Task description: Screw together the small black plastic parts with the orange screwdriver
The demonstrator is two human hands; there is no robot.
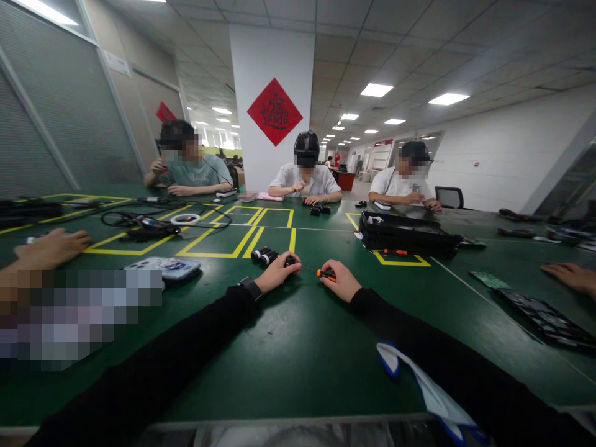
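Observation:
My right hand (341,280) grips a screwdriver (321,273) by its orange and black handle, just above the green table. The thin shaft points left toward my left hand (278,273). Between the fingers of that hand is a small black cylindrical part (290,261), partly covered by them; whether the screwdriver tip touches it I cannot tell. Beyond my left hand, similar black cylinders (264,255) with pale ends lie together on the table.
A black case (407,234) stands back right, an orange-handled tool (395,252) before it. A pale phone (162,269) lies left, near cables (153,226). A white-and-blue cloth (431,388) is by my right forearm. Co-workers sit across; others' hands (56,244) rest at both sides.

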